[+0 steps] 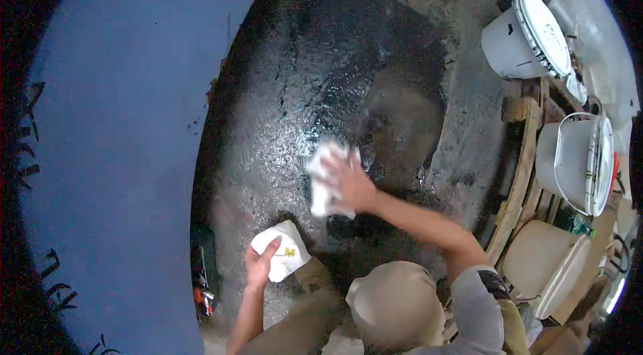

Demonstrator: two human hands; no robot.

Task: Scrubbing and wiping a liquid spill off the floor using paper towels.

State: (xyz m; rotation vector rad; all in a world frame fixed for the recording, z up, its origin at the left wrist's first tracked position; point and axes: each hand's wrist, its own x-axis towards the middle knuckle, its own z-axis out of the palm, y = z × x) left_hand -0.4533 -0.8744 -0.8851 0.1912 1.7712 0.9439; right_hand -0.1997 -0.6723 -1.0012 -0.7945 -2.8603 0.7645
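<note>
My right hand (351, 184) presses on a white cloth (321, 197) with its fingers spread over it, slightly blurred. The cloth lies against the dark, wet-looking floor (288, 134), at the edge of a shiny patch. In my left hand (261, 262) is a folded white sheet, cloth or paper (276, 269), with a yellow mark on its face. The thumb lies on top and the other fingers are hidden beneath it. That hand is nearer to me, beside my bent leg (315, 278).
A blue-grey wall (127, 120) with black marks borders the left. To the right stand lidded white buckets (512, 43), one with a wire handle (557, 167), and a beige bucket (536, 254), beside wooden pallet boards (519, 181). Small items (204, 295) lie by the wall's foot.
</note>
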